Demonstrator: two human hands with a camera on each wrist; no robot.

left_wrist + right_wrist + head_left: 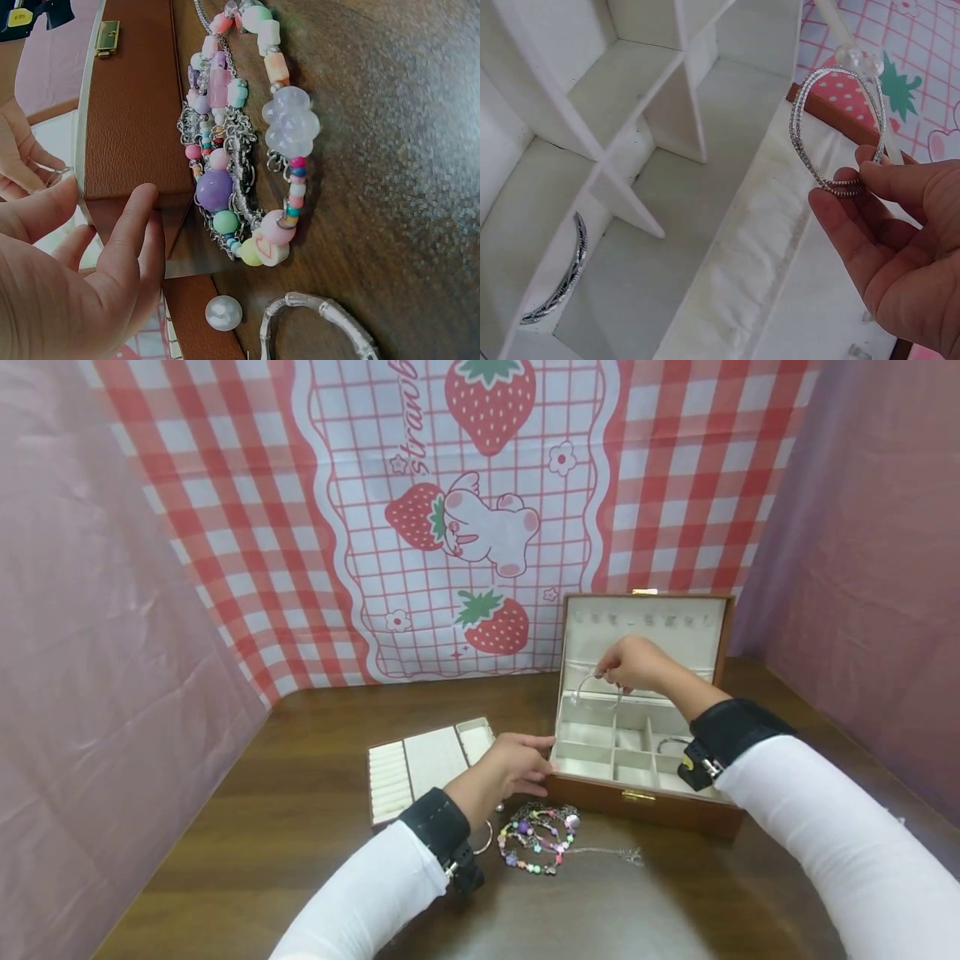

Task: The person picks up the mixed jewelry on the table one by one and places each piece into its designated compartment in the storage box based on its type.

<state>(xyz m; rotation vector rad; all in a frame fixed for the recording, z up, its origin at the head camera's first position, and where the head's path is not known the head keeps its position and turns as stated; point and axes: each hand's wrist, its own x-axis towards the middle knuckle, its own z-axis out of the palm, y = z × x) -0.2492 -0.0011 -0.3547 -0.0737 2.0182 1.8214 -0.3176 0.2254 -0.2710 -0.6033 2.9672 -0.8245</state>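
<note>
A brown jewelry box (675, 812) with a white lining stands with its lid raised at the right of the table. My right hand (637, 664) pinches a thin silver bracelet (798, 135) with pearl-like beads between thumb and fingers, above the box's back compartments. At the box's front left corner, my left hand (517, 764) rests with its fingers fairly straight, the thumb by the top rim. A silver bangle (577, 259) leans inside one compartment. Just before the box lie tangled beaded bracelets (536, 839) and chains.
A shallow jewelry tray (435, 760) with ring rolls lies left of the box, partly behind my left hand. Near it are a pearl (223, 313) and a bamboo-shaped silver bangle (322, 306). A thin necklace (600, 850) stretches right from the beads.
</note>
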